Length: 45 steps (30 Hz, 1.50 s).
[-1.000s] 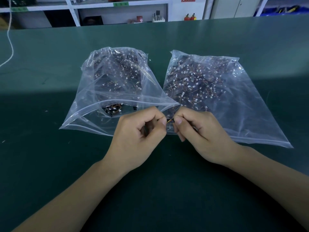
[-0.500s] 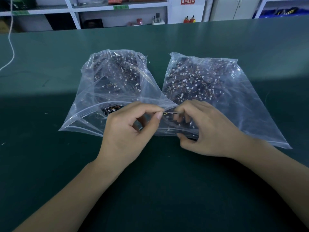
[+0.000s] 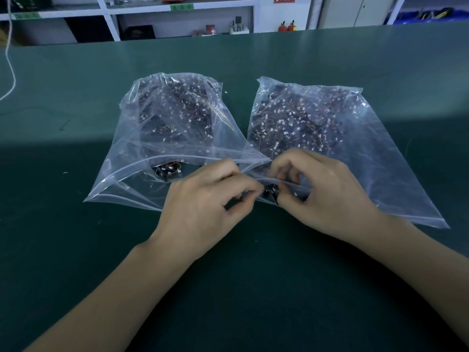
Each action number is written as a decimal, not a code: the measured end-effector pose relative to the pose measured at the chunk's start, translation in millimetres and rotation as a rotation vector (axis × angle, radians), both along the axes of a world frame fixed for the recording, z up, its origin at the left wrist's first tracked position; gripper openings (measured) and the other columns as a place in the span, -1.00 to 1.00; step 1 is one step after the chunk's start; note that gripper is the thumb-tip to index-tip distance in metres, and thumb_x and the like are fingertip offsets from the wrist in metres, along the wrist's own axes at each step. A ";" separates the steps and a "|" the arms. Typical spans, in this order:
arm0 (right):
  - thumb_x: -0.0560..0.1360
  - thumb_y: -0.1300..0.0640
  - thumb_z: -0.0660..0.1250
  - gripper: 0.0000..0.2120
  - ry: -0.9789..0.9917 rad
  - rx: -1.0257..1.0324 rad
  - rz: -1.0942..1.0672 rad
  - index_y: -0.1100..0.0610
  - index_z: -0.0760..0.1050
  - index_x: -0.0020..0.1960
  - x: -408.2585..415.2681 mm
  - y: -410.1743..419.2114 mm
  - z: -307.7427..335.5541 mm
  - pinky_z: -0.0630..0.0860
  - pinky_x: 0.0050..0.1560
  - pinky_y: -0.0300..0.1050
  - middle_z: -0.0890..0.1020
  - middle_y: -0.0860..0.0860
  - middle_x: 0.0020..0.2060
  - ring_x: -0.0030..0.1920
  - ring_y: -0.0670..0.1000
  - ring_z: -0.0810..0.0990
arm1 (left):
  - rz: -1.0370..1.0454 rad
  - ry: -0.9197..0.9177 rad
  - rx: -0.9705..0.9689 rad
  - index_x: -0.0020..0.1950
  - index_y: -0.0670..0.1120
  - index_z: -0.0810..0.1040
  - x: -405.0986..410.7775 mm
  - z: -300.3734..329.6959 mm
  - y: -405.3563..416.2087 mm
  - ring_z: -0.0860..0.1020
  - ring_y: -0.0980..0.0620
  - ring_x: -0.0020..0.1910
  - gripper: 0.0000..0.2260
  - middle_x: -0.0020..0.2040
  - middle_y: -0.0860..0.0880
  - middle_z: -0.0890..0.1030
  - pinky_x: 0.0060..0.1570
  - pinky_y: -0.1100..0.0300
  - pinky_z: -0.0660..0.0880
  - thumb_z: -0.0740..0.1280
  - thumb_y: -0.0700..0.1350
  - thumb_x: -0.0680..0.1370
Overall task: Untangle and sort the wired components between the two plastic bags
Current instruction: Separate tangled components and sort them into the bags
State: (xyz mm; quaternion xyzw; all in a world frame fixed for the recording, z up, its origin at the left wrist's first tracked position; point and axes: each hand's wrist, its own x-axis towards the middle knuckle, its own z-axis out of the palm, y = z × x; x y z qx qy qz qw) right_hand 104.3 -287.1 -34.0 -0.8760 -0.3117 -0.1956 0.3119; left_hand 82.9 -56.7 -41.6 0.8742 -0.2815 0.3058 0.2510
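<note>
Black and small, a wired component (image 3: 271, 192) sits pinched between the two hands at the near edges of the bags. The left hand (image 3: 203, 201) curls its fingers and thumb into a narrow grip on the component's left side, and the right hand (image 3: 327, 191) pinches it from the right with thumb and bent fingers; whether thin wires run between the fingertips is too fine to tell. Just beyond the grip and to its left lies the left plastic bag (image 3: 142, 148), clear, its mouth toward the person, with a heap of dark components with white connectors at its far end and a few loose ones (image 3: 168, 170) near the opening. Beyond the grip and to its right lies the right plastic bag (image 3: 380, 153), clear too, holding a larger tangle of the same parts; the right hand rests over its near corner. Both bags lie on the green table (image 3: 76, 250), almost touching each other just behind the grip. Far behind, past the table's edge, stand white shelves (image 3: 111, 13), and a white cord (image 3: 11, 72) hangs at the far left.
</note>
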 end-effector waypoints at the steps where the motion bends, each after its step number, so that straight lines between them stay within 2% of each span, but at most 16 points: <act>1: 0.45 0.14 0.36 -0.81 0.009 0.012 0.000 -0.02 0.56 0.06 -0.4 0.6 0.2 0.60 -0.15 0.05 0.58 -0.19 -0.13 -0.17 -0.07 0.59 | 0.019 -0.035 0.031 -0.03 0.02 0.78 0.8 1.3 -2.3 0.49 0.11 -0.27 -0.93 -0.21 0.06 0.56 -0.41 0.04 0.50 0.51 -0.15 0.59; 6: 0.43 0.12 0.34 -0.80 0.022 0.034 0.005 -0.05 0.55 0.04 -0.7 2.9 -1.1 0.58 -0.15 0.09 0.57 -0.19 -0.16 -0.17 -0.04 0.58 | 0.084 -0.073 0.258 -0.12 0.00 0.75 2.1 3.3 -11.2 0.55 -0.04 -0.32 -0.90 -0.27 0.01 0.52 -0.53 0.07 0.45 0.58 -0.19 0.51; 9: 0.44 0.08 0.32 -0.80 0.039 0.021 0.007 -0.08 0.53 0.05 -1.7 3.7 -1.6 0.59 -0.13 0.08 0.58 -0.19 -0.16 -0.15 -0.04 0.58 | 0.086 -0.032 0.365 -0.05 0.06 0.76 -0.6 1.7 -12.1 0.60 -0.06 -0.36 -0.91 -0.32 0.05 0.54 -0.54 0.12 0.44 0.59 -0.12 0.51; 11: 0.44 0.04 0.32 -0.81 0.051 0.023 0.015 -0.08 0.53 0.05 -2.3 3.8 -1.5 0.59 -0.14 0.07 0.58 -0.20 -0.16 -0.16 -0.04 0.59 | 0.047 0.008 0.329 0.02 0.08 0.76 -4.2 2.2 -13.3 0.63 -0.03 -0.33 -0.95 -0.29 0.07 0.59 -0.49 0.11 0.48 0.52 -0.07 0.59; 13: 0.44 0.04 0.35 -0.81 0.062 0.031 0.018 -0.07 0.54 0.06 -2.0 3.4 -1.5 0.59 -0.15 0.07 0.59 -0.20 -0.16 -0.17 -0.03 0.60 | 0.017 0.085 0.150 0.01 0.07 0.72 -6.6 5.7 -12.7 0.61 0.06 -0.29 -0.93 -0.24 0.14 0.62 -0.39 0.12 0.49 0.44 -0.04 0.65; 15: 0.44 0.11 0.38 -0.78 0.070 0.028 0.011 -0.07 0.54 0.07 -1.6 2.1 -2.0 0.60 -0.15 0.08 0.59 -0.20 -0.15 -0.18 -0.02 0.60 | 0.043 0.151 0.007 -0.08 0.02 0.60 -6.6 8.6 -7.4 0.47 0.09 -0.37 -0.87 -0.33 0.16 0.49 -0.38 0.16 0.37 0.33 -0.03 0.64; 17: 0.43 0.18 0.42 -0.73 0.082 0.019 0.008 -0.08 0.54 0.08 -1.4 1.2 -3.0 0.61 -0.14 0.10 0.59 -0.20 -0.15 -0.17 -0.03 0.60 | 0.150 0.150 0.055 -0.19 -0.01 0.49 -6.2 11.5 1.6 0.36 0.06 -0.46 -0.79 -0.43 0.13 0.37 -0.39 0.17 0.27 0.22 0.00 0.61; 19: 0.44 0.22 0.44 -0.69 0.093 0.012 0.005 -0.10 0.53 0.09 -1.0 0.8 -3.8 0.61 -0.13 0.10 0.58 -0.21 -0.15 -0.17 -0.03 0.61 | 0.308 0.153 0.148 -0.27 -0.01 0.44 -4.7 11.6 13.2 0.38 -0.01 -0.46 -0.73 -0.45 0.10 0.39 -0.36 0.17 0.27 0.18 0.05 0.59; 21: 0.44 0.22 0.44 -0.68 0.096 0.010 0.004 -0.10 0.53 0.09 -0.9 0.4 -4.4 0.62 -0.13 0.09 0.58 -0.22 -0.15 -0.17 -0.03 0.61 | 0.428 0.164 0.215 -0.30 -0.02 0.42 0.1 9.5 25.1 0.45 -0.04 -0.37 -0.69 -0.38 0.09 0.44 -0.32 0.14 0.30 0.23 0.06 0.60; 23: 0.44 0.23 0.45 -0.68 0.098 0.007 0.002 -0.09 0.54 0.09 -1.0 0.5 -4.8 0.62 -0.12 0.10 0.58 -0.21 -0.16 -0.17 -0.03 0.61 | 0.482 0.181 0.250 -0.24 -0.01 0.49 7.5 8.5 36.0 0.52 -0.09 -0.21 -0.73 -0.27 0.05 0.51 -0.24 0.09 0.34 0.30 0.05 0.62; 25: 0.44 0.23 0.45 -0.68 0.105 0.002 -0.002 -0.09 0.54 0.09 -1.4 0.9 -5.2 0.62 -0.10 0.10 0.58 -0.22 -0.16 -0.17 -0.04 0.61 | 0.509 0.218 0.274 -0.04 -0.02 0.56 14.8 8.7 44.4 0.57 -0.18 -0.01 -0.81 -0.09 -0.04 0.60 -0.11 -0.01 0.44 0.31 0.08 0.63; 28: 0.44 0.23 0.45 -0.69 0.115 -0.006 -0.004 -0.09 0.55 0.09 -2.0 1.8 -5.1 0.61 -0.09 0.08 0.58 -0.22 -0.15 -0.16 -0.05 0.60 | 0.595 0.452 0.354 0.30 -0.03 0.52 20.1 6.1 52.6 0.56 -0.25 0.20 -0.61 0.19 -0.13 0.63 0.10 -0.14 0.52 0.15 0.21 0.69; 31: 0.44 0.22 0.44 -0.70 0.121 -0.013 -0.005 -0.08 0.55 0.09 -2.6 2.7 -4.9 0.61 -0.09 0.09 0.58 -0.20 -0.16 -0.16 -0.05 0.60 | 0.624 0.572 0.415 0.39 0.04 0.45 20.3 2.5 57.6 0.56 -0.23 0.26 -0.50 0.26 -0.10 0.61 0.17 -0.13 0.48 -0.02 0.31 0.68; 35: 0.44 0.22 0.44 -0.70 0.130 -0.015 -0.004 -0.08 0.55 0.09 -2.7 2.2 -4.2 0.61 -0.11 0.10 0.59 -0.19 -0.16 -0.16 -0.05 0.60 | 0.600 0.508 0.363 0.20 0.05 0.56 21.5 4.1 57.4 0.53 -0.12 -0.08 -0.61 -0.05 0.03 0.58 -0.14 0.03 0.39 0.09 0.27 0.68; 40: 0.44 0.22 0.43 -0.71 0.122 -0.025 0.003 -0.07 0.55 0.10 -3.6 3.0 -5.7 0.61 -0.13 0.08 0.59 -0.19 -0.17 -0.17 -0.06 0.59 | 0.469 0.352 0.312 0.21 0.16 0.68 9.5 13.1 46.4 0.64 -0.09 0.03 -0.77 0.04 0.07 0.68 -0.06 0.04 0.50 0.32 0.16 0.64; 45: 0.44 0.23 0.44 -0.70 0.132 -0.031 -0.007 -0.07 0.57 0.10 -3.5 3.1 -7.0 0.61 -0.15 0.08 0.58 -0.19 -0.16 -0.17 -0.06 0.57 | 0.403 0.238 0.287 0.00 0.13 0.75 2.7 17.9 39.6 0.63 -0.04 -0.13 -0.85 -0.10 0.15 0.64 -0.18 0.07 0.53 0.40 0.13 0.61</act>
